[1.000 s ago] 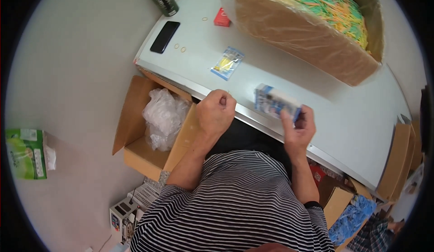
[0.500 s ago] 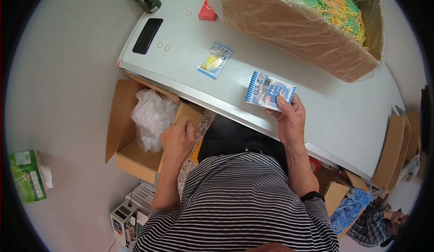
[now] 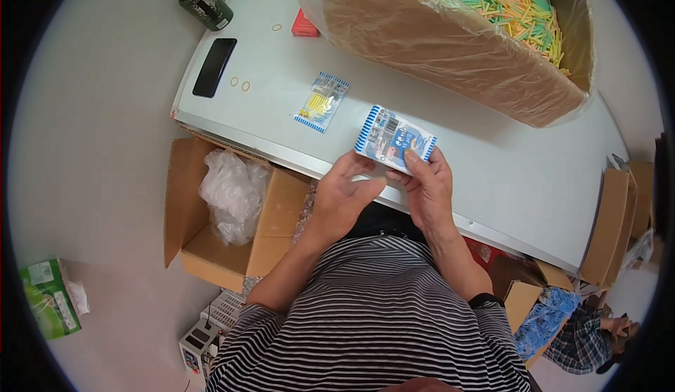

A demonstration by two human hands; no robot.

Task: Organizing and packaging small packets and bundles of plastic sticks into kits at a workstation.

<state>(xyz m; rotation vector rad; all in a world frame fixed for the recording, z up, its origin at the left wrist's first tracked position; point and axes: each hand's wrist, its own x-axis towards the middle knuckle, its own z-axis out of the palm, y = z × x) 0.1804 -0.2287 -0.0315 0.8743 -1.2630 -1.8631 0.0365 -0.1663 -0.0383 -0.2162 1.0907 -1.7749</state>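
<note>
My right hand grips a blue-and-white printed packet above the table's front edge, thumb on top and fingers beneath. Whether it is one packet or a small stack, I cannot tell. My left hand is open just below the packet's left end, thumb stretched out and apart from the fingers. Its fingertips lie close to the packet's lower edge; contact is unclear. Flat on the table, to the left, lies a similar packet with a clear window showing yellow sticks.
A large plastic-lined carton of coloured sticks stands at the back. To the left are a phone, rubber bands, a red box and a bottle. An open cardboard box with plastic bags sits below the table's left edge.
My left hand has moved right and up from beside the cardboard box to the held packet, and its fingers have opened. My right hand has shifted slightly left with the packet.
</note>
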